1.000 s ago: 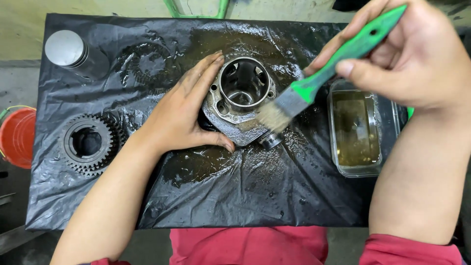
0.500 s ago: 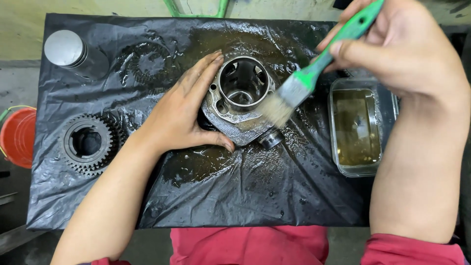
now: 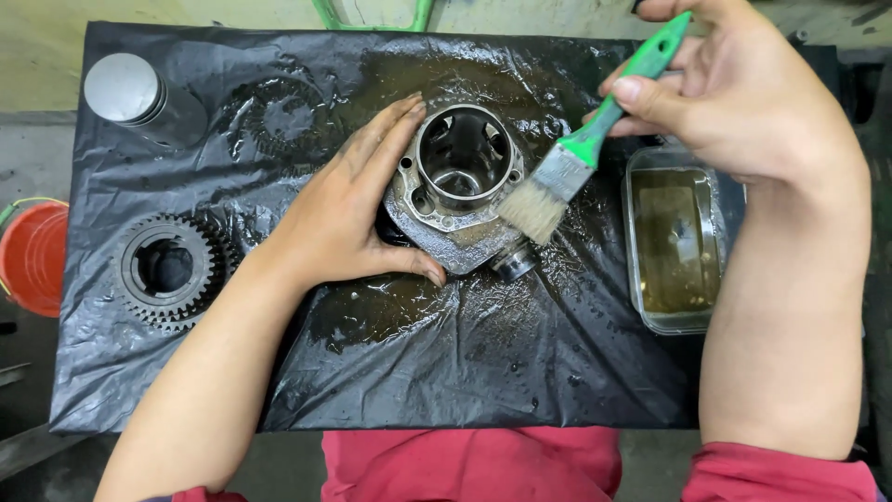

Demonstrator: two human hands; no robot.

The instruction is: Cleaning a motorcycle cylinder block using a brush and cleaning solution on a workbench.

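The left hand (image 3: 348, 218) lay flat with fingers spread, cupping the nine o'clock side of a metal cylinder (image 3: 460, 186) that stood near the middle of a wet black plastic sheet (image 3: 483, 363). The right hand (image 3: 734, 93) pinched the green handle of a paintbrush (image 3: 585, 153), its bristles touching the cylinder's rim at three o'clock. A clear tray of brown liquid (image 3: 674, 242) sat just beside, farther toward three o'clock. A gear (image 3: 172, 270) rested at nine o'clock, a steel can (image 3: 125, 88) at ten, and a red bucket (image 3: 32, 256) beyond the sheet's edge.

A black plastic sheet (image 3: 465, 372), wet and oily, is spread over what seems to be a bench. A metal cylinder (image 3: 460, 181) is set at its centre, a gear (image 3: 172, 270) at nine o'clock, a clear tray of brown liquid (image 3: 674, 242) at three, and a piston (image 3: 125, 88) at ten.
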